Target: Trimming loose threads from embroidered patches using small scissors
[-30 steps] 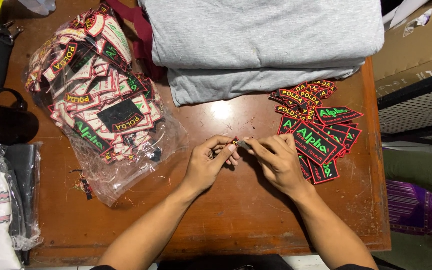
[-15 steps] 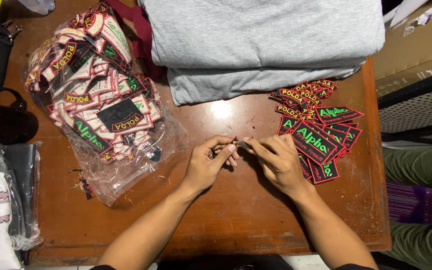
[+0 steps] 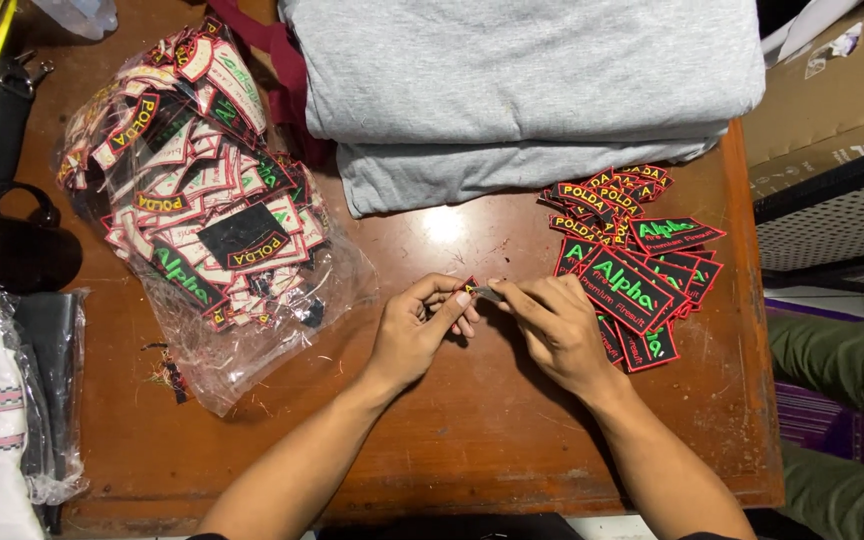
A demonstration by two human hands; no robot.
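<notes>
Left hand (image 3: 417,335) pinching one small patch (image 3: 469,287); right hand (image 3: 557,330) gripping a thin tool (image 3: 489,294) against it; finished pile (image 3: 637,260) small, bag of patches (image 3: 202,210) mostly full; early going, I'd judge.

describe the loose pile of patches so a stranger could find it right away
Start at the folded grey cloth at the far edge of the wooden table. Just below its right corner, beside the right hand, lies the loose pile of patches. Unlike the other patches, it is not in a plastic bag.
</notes>
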